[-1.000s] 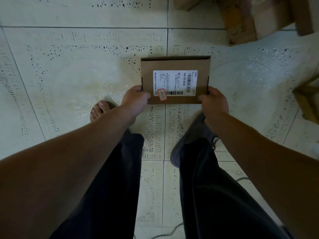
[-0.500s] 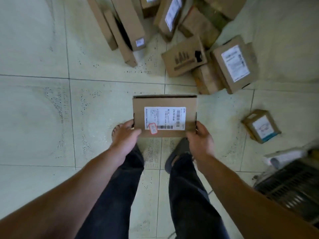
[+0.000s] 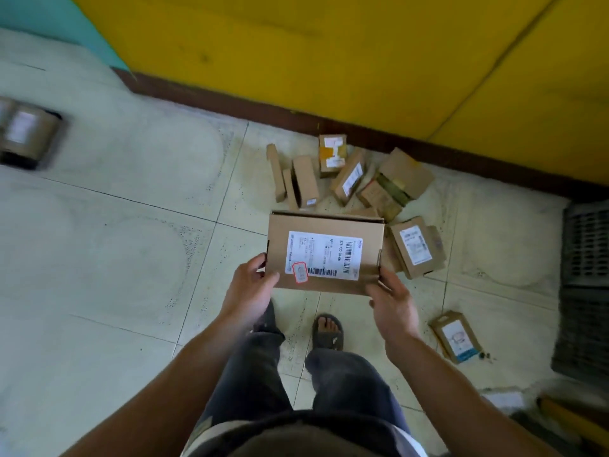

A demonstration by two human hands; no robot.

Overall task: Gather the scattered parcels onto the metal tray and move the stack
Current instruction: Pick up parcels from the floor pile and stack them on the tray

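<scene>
I carry a flat cardboard parcel (image 3: pixel 324 252) with a white shipping label and a small red sticker, held level in front of my body. My left hand (image 3: pixel 252 285) grips its near left corner, thumb on top. My right hand (image 3: pixel 390 300) grips the near right corner. Beyond it, a heap of several cardboard parcels (image 3: pixel 349 179) lies on the tiled floor by the wall. One labelled parcel (image 3: pixel 417 247) lies just right of the carried one, and a small parcel (image 3: pixel 456 336) lies alone near my right forearm.
A yellow wall with a dark skirting board (image 3: pixel 362 130) runs behind the heap. A dark grated object (image 3: pixel 585 278) stands at the right edge. Blurred parcels (image 3: pixel 24 133) sit at the far left. My sandalled foot (image 3: pixel 328 331) is on the floor tiles.
My view has lifted from the floor to the wall, bringing the whole parcel heap into sight. The parcel stays in both hands, tilted slightly clockwise now.
</scene>
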